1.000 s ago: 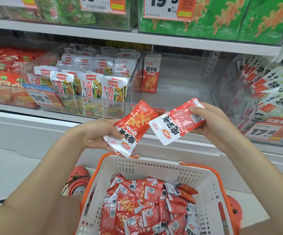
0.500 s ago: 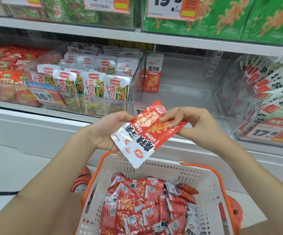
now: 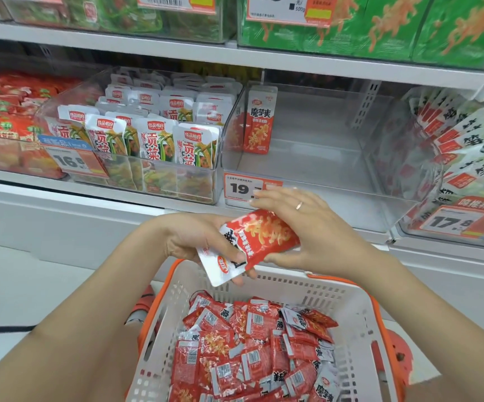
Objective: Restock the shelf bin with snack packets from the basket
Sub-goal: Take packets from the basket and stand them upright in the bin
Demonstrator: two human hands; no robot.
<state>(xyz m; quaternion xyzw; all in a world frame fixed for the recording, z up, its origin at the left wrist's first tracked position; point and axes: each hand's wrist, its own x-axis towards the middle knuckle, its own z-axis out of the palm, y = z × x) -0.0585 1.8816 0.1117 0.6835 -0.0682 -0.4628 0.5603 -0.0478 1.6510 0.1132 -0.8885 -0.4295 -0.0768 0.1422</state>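
The job looks barely begun: the clear bin at centre right of the frame holds a single red packet standing upright against its left wall, while the basket at the bottom is heaped with many more. At mid-frame, above the basket, the left hand grips a small stack of packets from below, fingers curled under it. The right hand clasps the stack's right end, thumb beneath and fingers spread over the top. The packets are flat, glossy red pouches with white ends.
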